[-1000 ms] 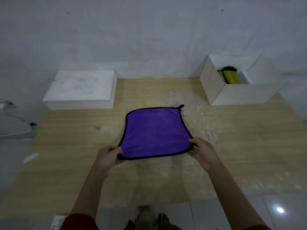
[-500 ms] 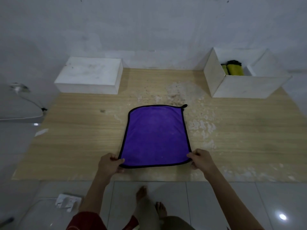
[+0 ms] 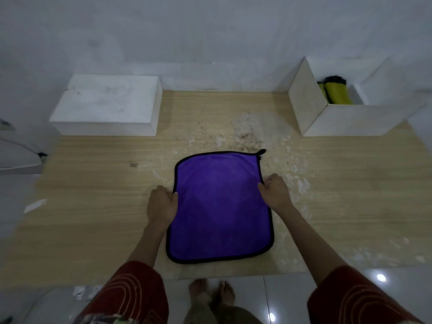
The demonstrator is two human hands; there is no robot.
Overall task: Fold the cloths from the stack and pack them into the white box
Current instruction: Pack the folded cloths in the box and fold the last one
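A purple cloth (image 3: 219, 206) with black trim lies flat on the wooden table (image 3: 93, 206), its small black loop at the far right corner. My left hand (image 3: 161, 203) pinches the cloth's left edge about halfway along. At the right edge, a little farther away, my right hand (image 3: 274, 191) pinches the trim. The open white box (image 3: 346, 118) stands at the far right, and a folded yellow cloth (image 3: 337, 92) sits upright inside it.
A closed white block (image 3: 107, 104) sits at the far left against the wall. The table surface is worn and flaky beyond and right of the cloth. A cable (image 3: 21, 146) runs along the left side. My bare feet (image 3: 211, 293) stand on the tiled floor below the table's near edge.
The cloth has been laid fully flat on the table. Both hands let go of its near corners and moved forward along the side edges to its middle.
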